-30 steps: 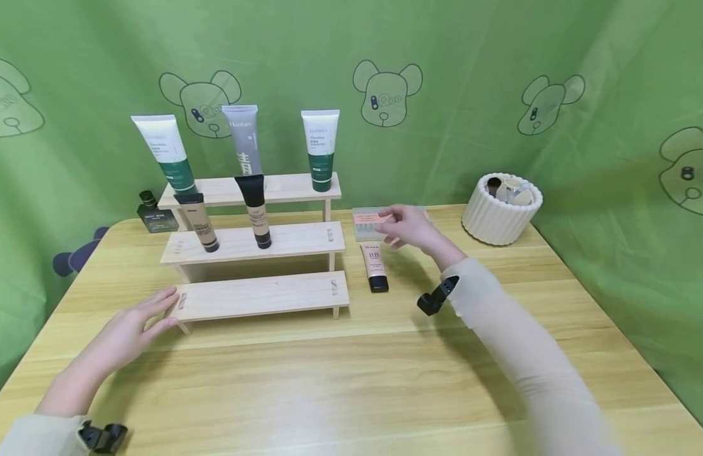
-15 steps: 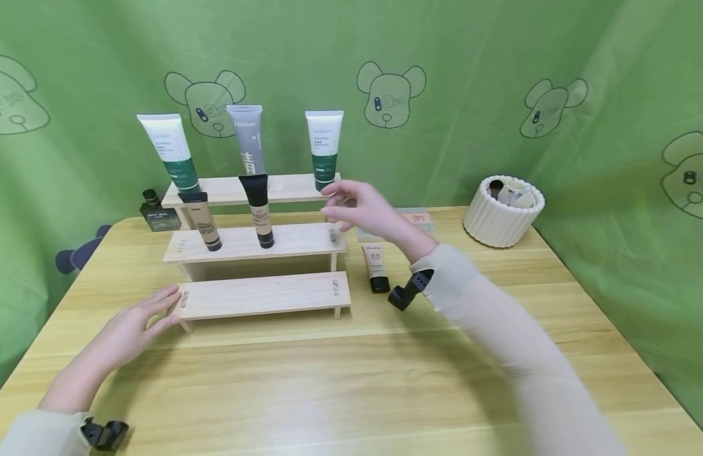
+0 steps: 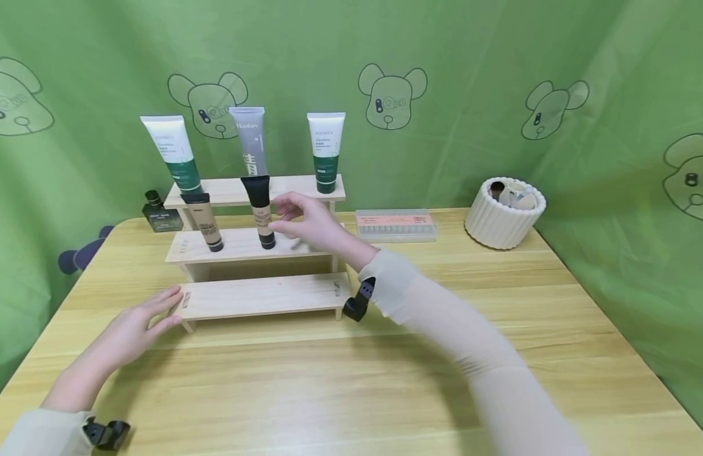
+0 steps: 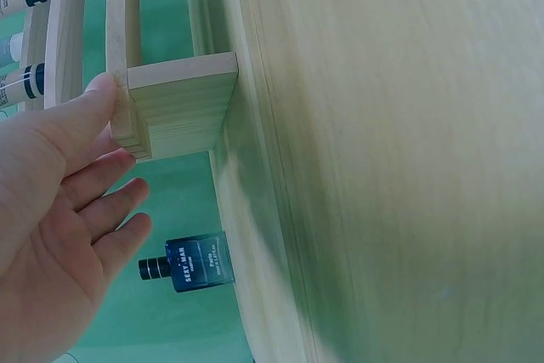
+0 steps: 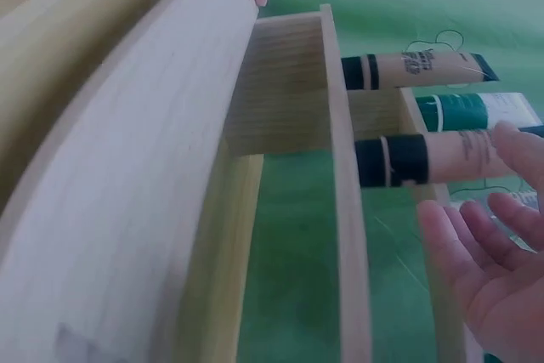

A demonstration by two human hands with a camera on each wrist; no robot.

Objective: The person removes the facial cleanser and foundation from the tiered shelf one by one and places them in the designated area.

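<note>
In the head view, my left hand (image 3: pixel 136 326) touches the left end of the lowest tier of a pale wooden three-tier display shelf (image 3: pixel 266 294). Its fingers are mostly straight, the thumb at the front corner. My right hand (image 3: pixel 314 221) is at the middle tier, thumb and fingers spread beside a black-capped beige foundation tube (image 3: pixel 263 212). In the right wrist view, the thumb overlaps that tube (image 5: pixel 450 157) while the other fingertips stand apart from it. Another beige tube (image 3: pixel 203 223) stands to its left. Two white-and-green tubes (image 3: pixel 325 152) and a grey tube (image 3: pixel 251 142) are on the top tier.
A clear flat case with a pink label (image 3: pixel 396 226) lies right of the shelf. Farther right stands a white ribbed pot (image 3: pixel 502 218) holding brushes. A dark perfume bottle (image 3: pixel 162 215) stands behind the shelf's left side. A green curtain (image 3: pixel 454 126) hangs behind the table (image 3: pixel 272 392).
My right hand has moved left from above the flat case to the foundation tube on the middle tier. The sleeve now covers the pink BB tube. My left hand has stayed in place.
</note>
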